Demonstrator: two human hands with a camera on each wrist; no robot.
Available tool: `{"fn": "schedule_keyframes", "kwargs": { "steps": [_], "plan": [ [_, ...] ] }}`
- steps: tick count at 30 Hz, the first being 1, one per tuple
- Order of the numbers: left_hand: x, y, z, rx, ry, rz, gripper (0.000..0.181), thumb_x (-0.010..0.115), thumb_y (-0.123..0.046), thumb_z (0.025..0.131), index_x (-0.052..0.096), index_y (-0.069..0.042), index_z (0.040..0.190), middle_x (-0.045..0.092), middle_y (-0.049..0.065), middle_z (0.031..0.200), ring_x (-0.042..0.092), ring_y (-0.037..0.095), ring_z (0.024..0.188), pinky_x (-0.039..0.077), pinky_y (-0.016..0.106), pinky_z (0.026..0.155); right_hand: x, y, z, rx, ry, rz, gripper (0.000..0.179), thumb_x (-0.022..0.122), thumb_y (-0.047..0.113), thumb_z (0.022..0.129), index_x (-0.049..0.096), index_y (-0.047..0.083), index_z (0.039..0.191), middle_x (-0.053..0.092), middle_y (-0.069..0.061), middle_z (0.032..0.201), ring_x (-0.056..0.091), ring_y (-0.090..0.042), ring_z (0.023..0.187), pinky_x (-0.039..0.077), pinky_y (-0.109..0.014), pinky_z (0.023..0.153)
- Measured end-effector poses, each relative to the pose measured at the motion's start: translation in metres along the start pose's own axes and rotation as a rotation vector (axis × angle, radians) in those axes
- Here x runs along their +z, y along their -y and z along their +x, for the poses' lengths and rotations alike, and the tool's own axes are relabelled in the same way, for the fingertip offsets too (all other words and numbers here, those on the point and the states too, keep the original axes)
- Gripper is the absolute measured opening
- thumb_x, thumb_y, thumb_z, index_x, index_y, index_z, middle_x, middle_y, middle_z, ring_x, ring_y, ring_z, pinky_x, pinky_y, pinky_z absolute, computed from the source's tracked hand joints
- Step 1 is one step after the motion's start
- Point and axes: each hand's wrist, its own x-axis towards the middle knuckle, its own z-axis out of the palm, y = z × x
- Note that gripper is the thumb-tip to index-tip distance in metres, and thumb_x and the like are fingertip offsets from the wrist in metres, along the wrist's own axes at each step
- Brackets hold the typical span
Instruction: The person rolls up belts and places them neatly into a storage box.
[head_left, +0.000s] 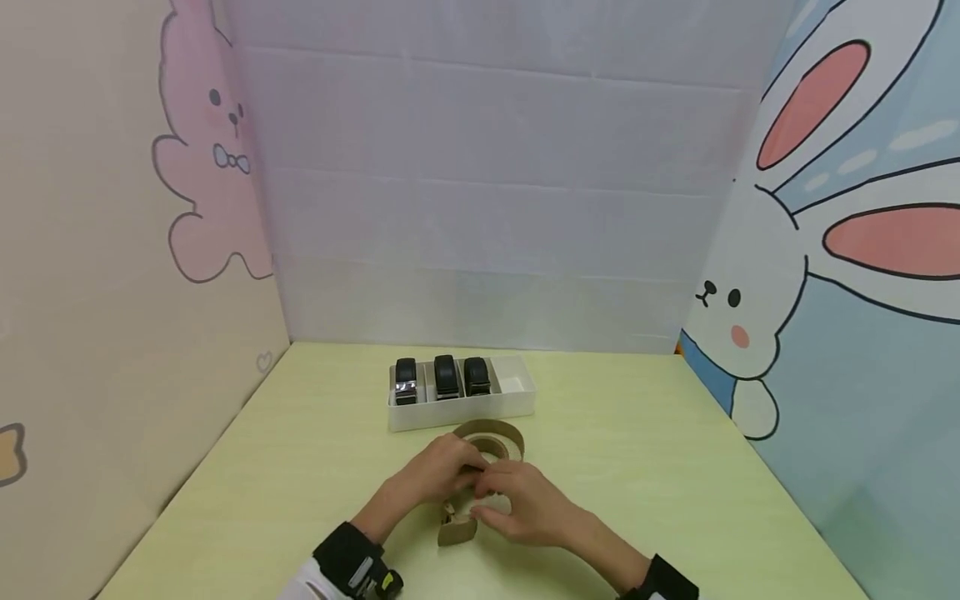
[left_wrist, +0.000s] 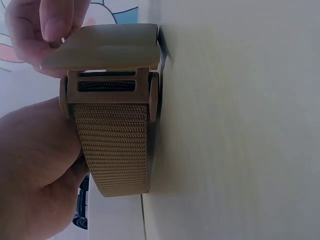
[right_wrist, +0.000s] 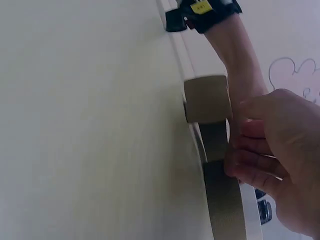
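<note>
A tan webbing belt (head_left: pixel 491 427) stands on its edge in a loose coil, with its flat metal buckle (left_wrist: pixel 107 45) at the near end. My left hand (head_left: pixel 442 468) reaches into the coil from the left and grips the webbing, its fingertips partly hidden. Opposite it, my right hand (head_left: pixel 528 504) curls its fingers at the belt's right side, thumb close to the buckle. In the right wrist view, the right hand's fingers (right_wrist: pixel 257 155) lie against the strap just past the buckle. The two hands meet over the coil.
Behind the hands stands a white divided box (head_left: pixel 461 410). Several of its compartments show; three hold rolled black belts (head_left: pixel 446 377), and the right one shows its bare floor. A pale yellow table (head_left: pixel 637 467) lies underneath, with decorated walls on both sides.
</note>
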Motion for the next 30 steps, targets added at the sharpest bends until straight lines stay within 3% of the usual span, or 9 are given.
{"fn": "schedule_keyframes", "kwargs": {
  "steps": [4, 7, 13, 18, 25, 30],
  "plan": [
    [-0.002, 0.0, 0.0, 0.002, -0.011, -0.006, 0.011, 0.086, -0.012, 0.1, 0.091, -0.018, 0.106, 0.086, -0.008, 0.096, 0.072, -0.004, 0.084, 0.057, 0.014, 0.079, 0.011, 0.017, 0.007, 0.035, 0.112, -0.005, 0.016, 0.087, 0.024, 0.101, 0.079, 0.012, 0.107, 0.08, 0.002, 0.101, 0.073, -0.004, 0.093, 0.052, -0.009, 0.085],
    [-0.002, -0.001, -0.001, -0.03, -0.004, -0.029, 0.011, 0.087, -0.013, 0.099, 0.092, -0.018, 0.107, 0.087, -0.008, 0.098, 0.074, -0.003, 0.086, 0.057, 0.013, 0.081, 0.014, 0.023, 0.011, 0.077, 0.174, -0.03, 0.012, 0.087, 0.023, 0.1, 0.079, 0.014, 0.103, 0.079, 0.006, 0.097, 0.069, 0.002, 0.09, 0.051, -0.007, 0.084],
    [-0.006, -0.004, -0.004, -0.121, 0.046, -0.098, 0.011, 0.086, -0.012, 0.1, 0.093, -0.019, 0.104, 0.088, -0.007, 0.096, 0.074, -0.005, 0.086, 0.057, 0.013, 0.079, -0.01, 0.016, 0.0, 0.235, 0.28, -0.023, 0.012, 0.085, 0.014, 0.101, 0.074, 0.019, 0.101, 0.076, 0.009, 0.099, 0.064, 0.004, 0.09, 0.054, -0.017, 0.081],
    [-0.012, -0.009, -0.009, -0.145, 0.062, -0.147, 0.009, 0.085, -0.011, 0.101, 0.093, -0.015, 0.103, 0.089, -0.005, 0.097, 0.075, -0.003, 0.086, 0.057, 0.015, 0.078, -0.034, -0.003, -0.02, 0.292, 0.244, -0.05, 0.018, 0.086, 0.008, 0.098, 0.071, 0.018, 0.096, 0.075, 0.008, 0.095, 0.066, 0.001, 0.085, 0.054, -0.021, 0.074],
    [-0.014, -0.012, -0.014, -0.154, 0.048, -0.204, 0.01, 0.083, -0.008, 0.102, 0.092, -0.012, 0.103, 0.089, -0.002, 0.1, 0.075, -0.003, 0.086, 0.057, 0.016, 0.078, -0.055, -0.033, -0.037, 0.292, 0.175, -0.223, 0.022, 0.089, 0.003, 0.093, 0.071, 0.015, 0.094, 0.074, 0.003, 0.091, 0.068, -0.007, 0.078, 0.052, -0.022, 0.067],
    [-0.015, -0.012, -0.017, -0.149, 0.045, -0.233, 0.01, 0.083, -0.008, 0.102, 0.092, -0.012, 0.102, 0.089, -0.002, 0.098, 0.071, -0.006, 0.082, 0.055, 0.015, 0.074, -0.066, -0.053, -0.046, 0.311, 0.155, -0.291, 0.022, 0.088, 0.001, 0.093, 0.07, 0.014, 0.094, 0.076, -0.001, 0.092, 0.071, -0.015, 0.079, 0.051, -0.023, 0.064]
  ]
}}
